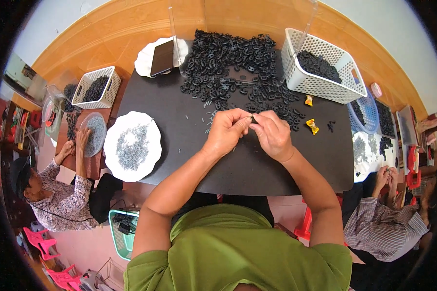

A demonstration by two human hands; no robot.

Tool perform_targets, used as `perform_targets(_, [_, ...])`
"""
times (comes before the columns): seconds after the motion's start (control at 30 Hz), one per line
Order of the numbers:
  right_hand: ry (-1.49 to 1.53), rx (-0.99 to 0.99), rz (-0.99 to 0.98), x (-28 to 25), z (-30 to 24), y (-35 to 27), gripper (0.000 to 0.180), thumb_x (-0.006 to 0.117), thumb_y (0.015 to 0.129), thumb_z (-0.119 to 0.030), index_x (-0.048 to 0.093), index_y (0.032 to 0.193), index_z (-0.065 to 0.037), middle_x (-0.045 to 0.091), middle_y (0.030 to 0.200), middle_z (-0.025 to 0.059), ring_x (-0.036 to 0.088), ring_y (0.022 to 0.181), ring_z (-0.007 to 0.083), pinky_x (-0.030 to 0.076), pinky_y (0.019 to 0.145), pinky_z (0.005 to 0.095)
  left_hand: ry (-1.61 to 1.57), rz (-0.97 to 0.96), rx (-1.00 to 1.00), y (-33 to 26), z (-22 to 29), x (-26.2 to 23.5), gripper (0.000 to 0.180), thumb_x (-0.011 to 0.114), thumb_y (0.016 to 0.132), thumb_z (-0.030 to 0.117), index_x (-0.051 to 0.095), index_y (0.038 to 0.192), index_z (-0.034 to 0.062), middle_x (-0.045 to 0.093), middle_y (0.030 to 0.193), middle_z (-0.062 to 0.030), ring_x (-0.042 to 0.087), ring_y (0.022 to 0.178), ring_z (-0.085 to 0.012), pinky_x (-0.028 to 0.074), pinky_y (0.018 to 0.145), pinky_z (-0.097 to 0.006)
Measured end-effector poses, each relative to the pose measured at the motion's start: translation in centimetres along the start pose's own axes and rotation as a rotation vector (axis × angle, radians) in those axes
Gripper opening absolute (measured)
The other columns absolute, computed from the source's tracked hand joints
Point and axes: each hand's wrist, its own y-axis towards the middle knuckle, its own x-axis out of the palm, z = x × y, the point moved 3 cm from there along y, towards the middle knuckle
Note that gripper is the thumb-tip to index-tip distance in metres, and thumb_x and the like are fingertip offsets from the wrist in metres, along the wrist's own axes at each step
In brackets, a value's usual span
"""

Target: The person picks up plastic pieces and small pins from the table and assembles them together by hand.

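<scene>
My left hand (pixel 226 129) and my right hand (pixel 275 137) meet over the dark table. Their fingertips pinch a small black plastic piece (pixel 252 119), mostly hidden between them. Just beyond lies a big heap of black oval plastic pieces with holes (pixel 218 60), thinning toward my hands. Several short silvery pins (pixel 206 115) are scattered beside my left hand. A white scalloped plate (pixel 112 133) farther left holds a pile of similar pins (pixel 132 148). Two small yellow wrapped items (pixel 312 127) lie to the right of my right hand.
A white perforated basket (pixel 320 91) of black parts stands at the back right. At the back left, a dark phone-like slab (pixel 163 58) rests on another white plate (pixel 143 62). Co-workers sit at tables on both sides. A green basket (pixel 115 233) stands on the floor at left.
</scene>
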Motion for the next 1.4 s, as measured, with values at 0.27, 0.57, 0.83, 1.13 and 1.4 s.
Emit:
perform_targets(0.27, [-0.095,0.455,0.281,-8.0,9.5,5.1,0.023,0.058,0.076,0.002,0.057,0.099,0.002,0.054,0.073,0.0051,0.049,0.052,0.0087,0.041,0.047,0.0205,-0.05,0.273,0.027,1.5,1.5,-3.5,0.014,0.051,0.085,0.007,0.061,0.088,-0.0008,0.054,0.061,0.0006,0.044,0.051,-0.0031,0.035,0.046,-0.017])
perform_targets(0.57, [-0.023,0.232,-0.446,-3.4,5.8,2.3,0.006,0.061,0.069,-0.003,0.056,0.072,-0.001,0.053,0.069,0.011,0.054,0.062,0.0266,0.043,0.058,0.0335,-0.085,0.304,0.028,1.8,1.4,-4.2,0.011,0.052,0.084,0.005,0.062,0.085,-0.0001,0.054,0.061,0.0012,0.045,0.053,-0.0023,0.034,0.047,-0.017])
perform_targets(0.83, [-0.299,0.344,-0.693,-0.9,5.1,-0.8,0.012,0.064,0.068,-0.011,0.054,0.068,-0.004,0.051,0.073,0.0097,0.056,0.067,0.0296,0.044,0.058,0.0395,0.054,0.245,0.04,2.0,0.3,-3.7,0.01,0.054,0.082,0.005,0.062,0.082,-0.0001,0.055,0.06,0.0013,0.046,0.052,-0.0029,0.034,0.047,-0.018])
perform_targets(1.13, [0.094,0.555,-0.223,-2.3,5.0,-0.3,0.009,0.058,0.075,-0.002,0.049,0.077,-0.001,0.054,0.067,0.0086,0.054,0.054,0.0209,0.041,0.05,0.0303,0.71,0.052,0.329,1.0,1.0,-0.5,0.006,0.059,0.073,0.005,0.058,0.077,0.0007,0.058,0.072,-0.0121,0.057,0.066,-0.0295,0.044,0.058,-0.035])
perform_targets(1.4, [0.627,0.848,0.044,-2.7,6.7,-1.6,0.006,0.055,0.081,0.001,0.053,0.086,0.003,0.055,0.071,0.0046,0.055,0.058,0.008,0.043,0.046,0.0191,0.9,0.064,0.487,1.0,1.5,0.1,0.008,0.061,0.072,0.005,0.058,0.078,0.0018,0.056,0.071,-0.0119,0.056,0.068,-0.0294,0.044,0.06,-0.037])
